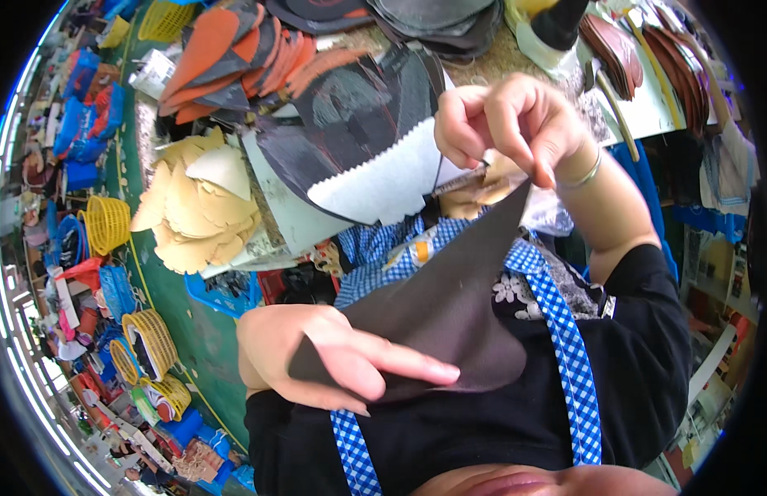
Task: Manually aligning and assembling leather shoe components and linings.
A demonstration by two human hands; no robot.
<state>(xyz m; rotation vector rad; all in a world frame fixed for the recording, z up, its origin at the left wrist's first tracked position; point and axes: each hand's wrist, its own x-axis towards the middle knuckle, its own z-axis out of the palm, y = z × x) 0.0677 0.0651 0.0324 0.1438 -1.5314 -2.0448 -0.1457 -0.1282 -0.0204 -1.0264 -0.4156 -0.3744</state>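
A dark brown, thin, flexible cut piece (449,314) stretches slantwise in front of my chest, with a pointed upper end and a rounded lower right edge. My left hand (317,355) grips its lower left end, the index finger lying along its face. Up at the pointed end, my right hand (516,124) is closed with curled fingers at the tip; a small dark bit shows at the fingertips, too small to name. Beyond my hands, dark cut pieces (334,116) and a white strip with a jagged edge (375,178) lie on the worktable (284,202).
Orange and dark pieces (234,58) are piled at the table's far left, with cream pieces (205,202) nearer. Dark round-edged pieces (441,21) stack at the back, brown pieces (615,54) at the right. Yellow baskets (106,225) stand on the green floor (193,347).
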